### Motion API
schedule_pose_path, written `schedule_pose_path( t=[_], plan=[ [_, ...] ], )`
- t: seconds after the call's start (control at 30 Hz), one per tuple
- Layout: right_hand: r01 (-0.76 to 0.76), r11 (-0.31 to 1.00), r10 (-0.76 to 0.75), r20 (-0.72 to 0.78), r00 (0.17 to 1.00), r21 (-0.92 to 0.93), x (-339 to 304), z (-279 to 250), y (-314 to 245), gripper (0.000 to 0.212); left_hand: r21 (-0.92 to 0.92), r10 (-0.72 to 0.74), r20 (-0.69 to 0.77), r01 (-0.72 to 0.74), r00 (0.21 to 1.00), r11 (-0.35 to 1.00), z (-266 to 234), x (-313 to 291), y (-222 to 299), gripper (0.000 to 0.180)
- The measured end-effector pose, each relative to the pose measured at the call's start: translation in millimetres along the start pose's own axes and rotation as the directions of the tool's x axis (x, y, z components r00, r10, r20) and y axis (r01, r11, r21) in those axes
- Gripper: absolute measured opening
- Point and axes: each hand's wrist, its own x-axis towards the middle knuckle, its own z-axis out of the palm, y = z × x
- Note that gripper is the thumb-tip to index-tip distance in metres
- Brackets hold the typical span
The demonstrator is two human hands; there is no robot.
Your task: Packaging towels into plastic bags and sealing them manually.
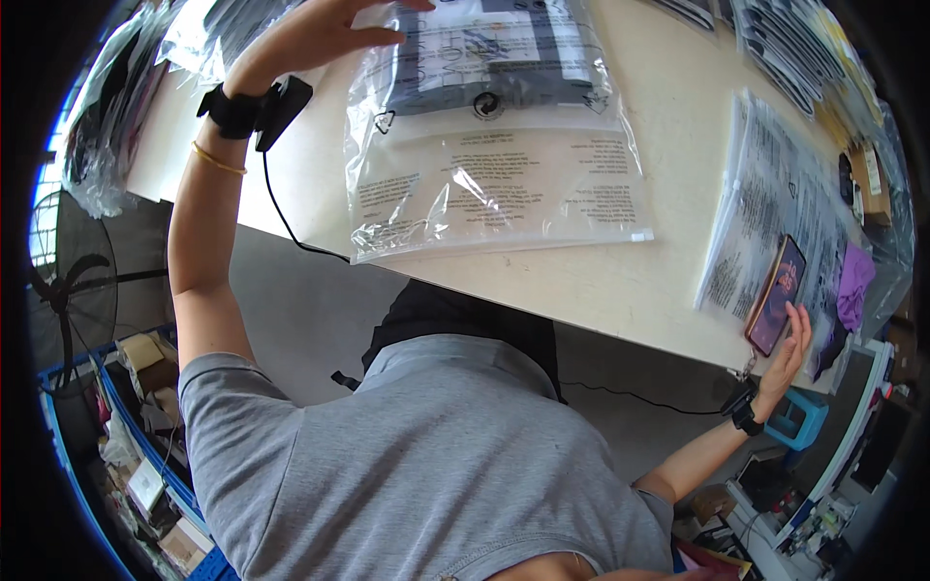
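Observation:
A clear zip plastic bag (504, 194) lies flat on the table, a dark folded garment (484, 68) inside its far part. Over the bag's far left side reaches my left hand (325, 34), thumb and fingers apart; the upper edge of the view cuts off part of it. It seems to hold nothing. At the table's right end, my right hand (787, 353) is beside the lower end of a phone (777, 295) with a lit screen, fingers stretched out, a fingertip at its edge. The phone rests on a stack of printed clear bags (765, 194).
Bagged garments are piled at the far left (111, 116) and far right (790, 48) of the table (581, 281). A purple cloth (854, 286) lies near the phone. A blue stool (799, 418) stands below, right. Black cables run from both wrist straps. A fan (68, 281) stands left.

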Motion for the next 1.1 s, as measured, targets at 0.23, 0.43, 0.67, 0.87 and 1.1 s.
schedule_pose_path(
  t=[0.23,0.43,0.67,0.87,1.1],
  plan=[
    [-0.015,0.939,0.069,-0.144,0.987,0.343,4,13,47,0.072,0.078,0.060,-0.302,-0.038,0.951,0.996,-57,14,-21,0.026],
    [-0.135,0.977,0.154,-0.110,0.982,0.164,14,14,63,0.069,-0.636,0.051,-0.617,-0.536,0.785,0.554,-92,10,-79,0.015],
    [-0.145,0.822,0.366,-0.316,0.875,0.551,-13,22,14,0.059,0.219,0.083,-0.765,0.137,0.639,0.966,-144,55,-86,0.008],
    [-0.008,0.903,0.159,-0.317,0.935,0.429,-7,23,3,0.059,0.297,0.204,-0.751,0.046,0.628,0.954,-155,100,-119,0.011],
    [-0.018,0.901,0.176,-0.328,0.928,0.433,-7,29,17,0.055,0.254,-0.173,-0.813,0.606,0.555,0.754,-167,180,-119,0.030]
  ],
)
